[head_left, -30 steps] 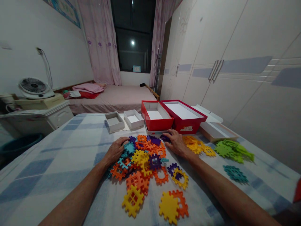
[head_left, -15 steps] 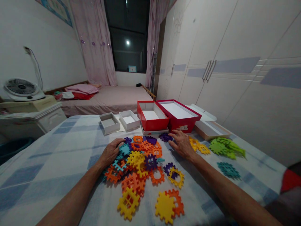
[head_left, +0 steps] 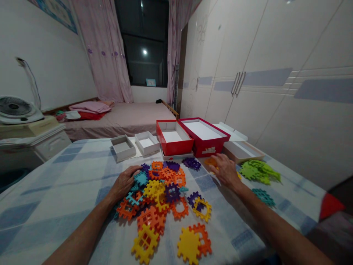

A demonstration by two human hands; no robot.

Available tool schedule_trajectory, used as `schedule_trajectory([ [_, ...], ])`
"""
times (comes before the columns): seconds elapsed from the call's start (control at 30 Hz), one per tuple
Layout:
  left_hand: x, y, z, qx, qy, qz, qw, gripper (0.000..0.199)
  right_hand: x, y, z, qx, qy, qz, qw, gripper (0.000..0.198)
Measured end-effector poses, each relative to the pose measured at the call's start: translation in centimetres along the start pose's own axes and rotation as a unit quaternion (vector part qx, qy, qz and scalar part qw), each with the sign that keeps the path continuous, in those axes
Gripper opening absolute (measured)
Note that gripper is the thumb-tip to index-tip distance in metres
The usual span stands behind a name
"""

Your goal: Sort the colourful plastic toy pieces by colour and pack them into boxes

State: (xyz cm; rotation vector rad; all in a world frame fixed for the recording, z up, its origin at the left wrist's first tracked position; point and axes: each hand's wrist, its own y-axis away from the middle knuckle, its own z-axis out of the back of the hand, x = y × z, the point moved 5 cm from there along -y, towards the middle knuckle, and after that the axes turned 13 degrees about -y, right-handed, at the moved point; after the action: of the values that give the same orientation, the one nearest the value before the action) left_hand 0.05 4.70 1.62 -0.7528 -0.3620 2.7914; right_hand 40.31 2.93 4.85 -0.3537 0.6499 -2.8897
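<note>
A mixed pile of interlocking plastic building tiles in orange, yellow, purple and teal [head_left: 158, 187] lies in the middle of the cloth. My left hand [head_left: 125, 183] rests against the pile's left edge, its fingers lying over purple and teal tiles without gripping. Over on the right, my right hand [head_left: 224, 169] hovers on or just above yellow tiles [head_left: 211, 162], fingers apart and partly covering them. Purple tiles [head_left: 191, 163] sit left of that hand. To its right are a green tile stack [head_left: 257, 171] and a teal tile stack [head_left: 263, 197].
Along the far edge stand a grey-lined box [head_left: 123, 149], a small white box [head_left: 147, 143], a red box [head_left: 176, 147], a crimson box [head_left: 211, 146] and a shallow tray [head_left: 244, 157]. Loose yellow [head_left: 189, 244] and orange tiles lie nearer me.
My right hand has moved right, from the purple tiles to the yellow ones. The purple tiles stay behind, now uncovered. My left hand keeps its place at the pile; the view has shifted slightly.
</note>
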Motion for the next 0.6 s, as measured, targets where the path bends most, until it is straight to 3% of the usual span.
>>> schedule_trajectory([
  [0.13, 0.1, 0.1, -0.1, 0.002, 0.004, 0.002, 1.000, 0.044, -2.5, 3.4, 1.3, -0.019, 0.004, -0.059, 0.998, 0.045],
  [0.23, 0.1, 0.1, -0.1, 0.000, 0.003, -0.001, 1.000, 0.044, -4.1, 4.8, 0.2, 0.005, -0.018, -0.063, 0.998, 0.041],
  [0.37, 0.0, 0.0, 0.0, -0.007, 0.000, -0.007, 1.000, 0.046, -4.7, 4.3, -1.3, 0.035, -0.040, -0.059, 0.997, 0.038],
  [0.5, 0.0, -0.1, -0.1, -0.010, 0.000, -0.005, 1.000, 0.044, -2.5, 3.0, -0.1, 0.000, 0.003, -0.064, 0.998, 0.043],
  [0.6, 0.2, -0.1, -0.2, -0.011, 0.001, -0.002, 1.000, 0.044, 1.6, 1.6, 1.1, -0.018, -0.046, -0.016, 0.999, 0.042],
])
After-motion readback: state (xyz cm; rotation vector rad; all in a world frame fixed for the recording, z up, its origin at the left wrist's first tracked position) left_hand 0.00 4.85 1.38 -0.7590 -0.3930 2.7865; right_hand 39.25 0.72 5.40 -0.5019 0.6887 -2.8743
